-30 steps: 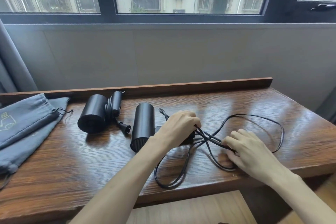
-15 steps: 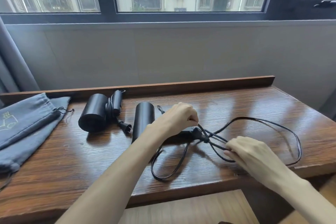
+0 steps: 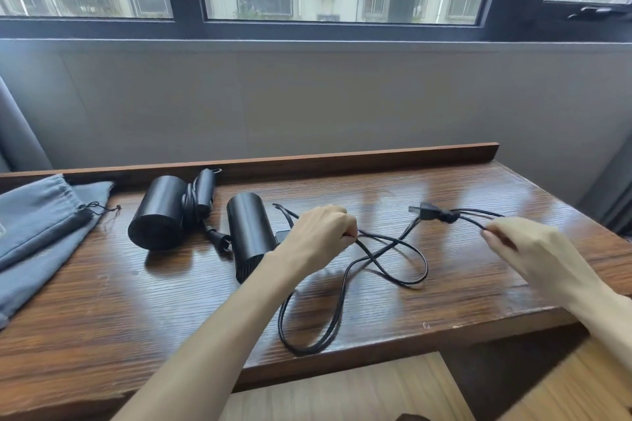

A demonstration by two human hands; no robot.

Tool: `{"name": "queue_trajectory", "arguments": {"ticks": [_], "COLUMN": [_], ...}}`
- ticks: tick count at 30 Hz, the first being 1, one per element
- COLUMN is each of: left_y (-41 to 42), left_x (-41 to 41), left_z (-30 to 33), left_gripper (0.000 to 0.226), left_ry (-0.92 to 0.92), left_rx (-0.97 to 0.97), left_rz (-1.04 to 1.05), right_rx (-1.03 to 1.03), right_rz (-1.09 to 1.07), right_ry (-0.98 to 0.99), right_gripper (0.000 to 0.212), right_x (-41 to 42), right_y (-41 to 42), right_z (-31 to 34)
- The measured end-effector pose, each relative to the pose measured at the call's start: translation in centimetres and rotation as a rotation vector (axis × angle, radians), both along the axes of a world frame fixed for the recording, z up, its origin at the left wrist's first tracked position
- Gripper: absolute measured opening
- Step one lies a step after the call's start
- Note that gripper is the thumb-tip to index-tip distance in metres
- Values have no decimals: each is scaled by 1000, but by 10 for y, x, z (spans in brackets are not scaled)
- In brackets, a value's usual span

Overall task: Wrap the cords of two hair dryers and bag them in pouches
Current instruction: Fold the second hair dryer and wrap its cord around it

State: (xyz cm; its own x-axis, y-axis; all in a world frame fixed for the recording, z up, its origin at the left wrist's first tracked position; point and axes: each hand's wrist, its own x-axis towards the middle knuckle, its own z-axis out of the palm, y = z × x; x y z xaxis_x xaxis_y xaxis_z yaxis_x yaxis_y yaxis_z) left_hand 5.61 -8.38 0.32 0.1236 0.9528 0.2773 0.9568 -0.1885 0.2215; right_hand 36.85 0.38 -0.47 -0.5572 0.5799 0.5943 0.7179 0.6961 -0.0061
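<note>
Your left hand (image 3: 316, 237) curls around the cord (image 3: 386, 261) beside the hair dryer (image 3: 251, 236). Your right hand (image 3: 533, 249) pinches the cord near its plug (image 3: 425, 212).

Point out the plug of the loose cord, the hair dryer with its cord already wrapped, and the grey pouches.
plug (image 3: 425, 211), head view, its black body.
wrapped hair dryer (image 3: 160, 208), head view, side of barrel.
grey pouches (image 3: 37, 215), head view, upper pouch's cloth.

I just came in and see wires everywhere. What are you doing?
A person is tidying two black hair dryers on a wooden desk. The left hand and right hand each pinch the loose cord of the nearer dryer. The other dryer is already wrapped. Grey pouches wait alongside.
</note>
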Motion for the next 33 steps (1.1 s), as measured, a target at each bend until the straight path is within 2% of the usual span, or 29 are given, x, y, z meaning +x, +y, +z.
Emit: {"name": "queue_trajectory", "arguments": {"ticks": [3, 13, 21, 25, 28, 30, 33], "left_y": [-3, -16, -15, -11, -10, -10, -8], "left_x": [1, 2, 1, 3, 9, 17, 31], "left_z": [-3, -4, -3, -2, -4, -3, -2], "left_gripper": [11, 14, 15, 15, 18, 19, 16], "left_ry": [31, 75, 54, 73, 99, 81, 32], "left_rx": [23, 54, 56, 33, 50, 62, 40], "left_rz": [1, 4, 7, 14, 16, 37, 108], "right_rx": [-77, -234, -342, -303, -265, -362, -585], "right_rz": [-166, -343, -600, -512, -336, -252, -255], "right_ry": [-48, -261, -152, -169, 11, 136, 202], "right_gripper": [13, 28, 30, 40, 33, 17, 22], "right_x": [-11, -39, -40, -52, -58, -66, -77], "right_y": [31, 103, 133, 114, 74, 40, -6], "right_z": [-4, -24, -28, -23, -24, -26, -29]}}
